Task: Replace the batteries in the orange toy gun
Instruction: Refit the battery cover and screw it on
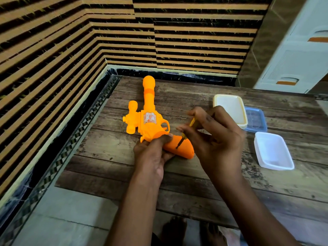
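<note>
Along my left runs a wall of tan and dark stripes, and below it a patterned border strip edges the floor beside the wooden tabletop. The orange toy gun lies flat on the planks, its long barrel pointing away from me toward the far wall, a smaller knobbed part sticking out on its left side and a pale sticker on its body. My left hand grips the gun where the body meets the handle, thumb and fingers curled round it and pinning it against the tabletop. The handle slants out to the right of that hand, lying on the wood. Against it stands a small screwdriver with a yellow grip and dark shaft, tilted, its tip touching the upper face of the handle. My right hand pinches the screwdriver's grip between thumb and the first fingers, the other fingers spread loosely above. Farther right, well apart from the gun, a cream-rimmed white tub sits on the tabletop with a clear blue lid just beside it, the lid's left edge tucked under the tub. Nearer me stands a second white tub. Beyond the far right corner is a pale plastic drawer unit with orange handle recesses. At the bottom edge my bare feet show on the floor.
</note>
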{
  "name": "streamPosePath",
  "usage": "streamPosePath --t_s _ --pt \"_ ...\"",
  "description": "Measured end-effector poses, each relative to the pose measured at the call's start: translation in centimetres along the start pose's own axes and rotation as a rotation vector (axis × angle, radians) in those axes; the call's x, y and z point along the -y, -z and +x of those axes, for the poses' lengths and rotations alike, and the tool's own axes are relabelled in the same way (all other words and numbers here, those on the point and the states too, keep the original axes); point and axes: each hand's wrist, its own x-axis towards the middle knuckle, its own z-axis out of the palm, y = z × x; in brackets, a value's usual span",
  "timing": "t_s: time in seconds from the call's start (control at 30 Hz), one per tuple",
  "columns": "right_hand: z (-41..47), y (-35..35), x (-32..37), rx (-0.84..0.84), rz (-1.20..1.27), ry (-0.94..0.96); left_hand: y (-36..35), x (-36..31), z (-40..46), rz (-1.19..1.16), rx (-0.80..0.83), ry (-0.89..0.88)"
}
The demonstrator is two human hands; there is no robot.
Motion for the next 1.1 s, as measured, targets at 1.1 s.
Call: streamPosePath --t_s 1.1 --pt "0.3 -0.9 0.8 0.028 -0.012 0.071 0.0 0.1 0.0 0.031 0.024 -0.026"
